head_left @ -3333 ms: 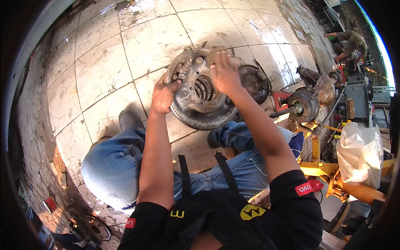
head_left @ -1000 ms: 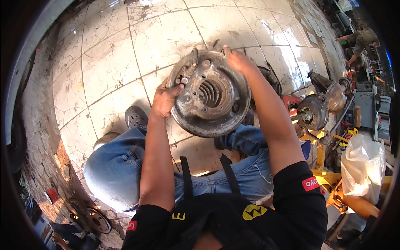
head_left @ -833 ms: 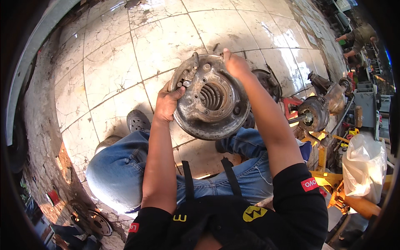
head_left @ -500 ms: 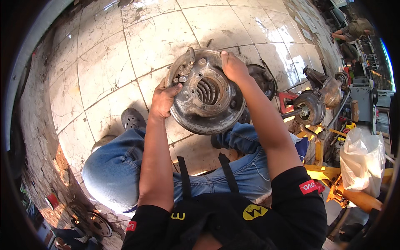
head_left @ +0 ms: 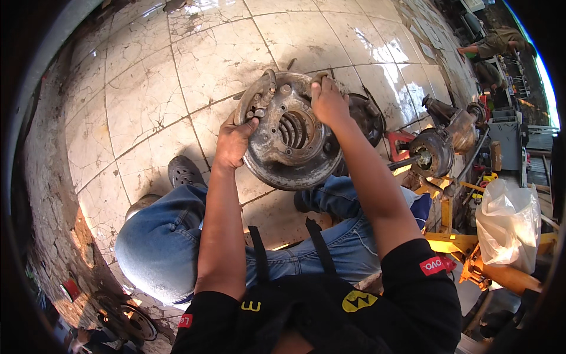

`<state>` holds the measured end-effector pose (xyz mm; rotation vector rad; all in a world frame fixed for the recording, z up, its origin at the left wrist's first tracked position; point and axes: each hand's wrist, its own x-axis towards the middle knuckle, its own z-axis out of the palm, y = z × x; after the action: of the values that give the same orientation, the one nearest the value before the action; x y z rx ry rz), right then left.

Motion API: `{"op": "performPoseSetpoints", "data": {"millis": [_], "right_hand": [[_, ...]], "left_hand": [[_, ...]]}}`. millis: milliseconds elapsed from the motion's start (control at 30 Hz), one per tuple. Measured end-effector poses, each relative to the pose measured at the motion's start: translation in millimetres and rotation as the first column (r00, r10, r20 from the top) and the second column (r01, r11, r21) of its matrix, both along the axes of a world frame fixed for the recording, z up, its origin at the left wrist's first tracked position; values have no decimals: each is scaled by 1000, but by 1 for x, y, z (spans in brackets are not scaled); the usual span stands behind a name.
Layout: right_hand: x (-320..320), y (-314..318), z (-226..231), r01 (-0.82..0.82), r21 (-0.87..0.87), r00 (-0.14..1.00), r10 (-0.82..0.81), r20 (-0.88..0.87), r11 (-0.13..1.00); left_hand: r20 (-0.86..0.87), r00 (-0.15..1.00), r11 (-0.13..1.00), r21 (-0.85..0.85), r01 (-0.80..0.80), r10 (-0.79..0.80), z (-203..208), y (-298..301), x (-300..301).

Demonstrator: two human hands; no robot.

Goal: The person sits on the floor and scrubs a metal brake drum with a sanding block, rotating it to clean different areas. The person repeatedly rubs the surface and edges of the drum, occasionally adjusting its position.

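A round, worn metal brake backing plate is held tilted above the tiled floor, between my knees. Its large central hole shows curved ribs, like a coil, behind it. My left hand grips the left edge, thumb on the face, beside a curved metal piece that looks like a brake shoe. At the upper right edge my right hand is closed, its fingers bent over a small rounded metal end; how far it wraps behind is hidden. Another dark round brake part lies just beyond my right hand.
To the right stands an axle housing by a red stand. A yellow metal frame and a white plastic bag are nearer. Another person bends at the far right. A disc-shaped part sits lower left.
My right hand has shifted: the thumb no longer lies over the top edge, and the fingers now bend over the rounded metal end. My left hand keeps its hold.
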<state>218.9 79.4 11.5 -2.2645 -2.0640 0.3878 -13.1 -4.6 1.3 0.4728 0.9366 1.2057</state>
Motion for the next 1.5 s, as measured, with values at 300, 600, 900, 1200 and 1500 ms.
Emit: {"op": "performPoseSetpoints", "data": {"millis": [300, 600, 900, 1200, 1500], "right_hand": [[22, 38, -26, 9, -35, 994, -12, -111, 999], [42, 51, -14, 78, -281, 979, -127, -159, 956], [44, 26, -9, 92, -197, 949, -146, -280, 976], [20, -31, 26, 87, 128, 987, -68, -146, 988], [11, -50, 3, -371, 310, 926, 374, 52, 875]], "left_hand": [[-110, 989, 995, 36, -97, 100, -2, 4, 22], [-49, 997, 998, 26, -61, 62, 3, 1, 20], [-178, 984, 999, 44, 14, -6, 2, -5, 7], [-4, 996, 995, 45, -90, 90, -28, -2, -2], [-264, 960, 966, 258, -19, 90, -38, 1, 0]]}}
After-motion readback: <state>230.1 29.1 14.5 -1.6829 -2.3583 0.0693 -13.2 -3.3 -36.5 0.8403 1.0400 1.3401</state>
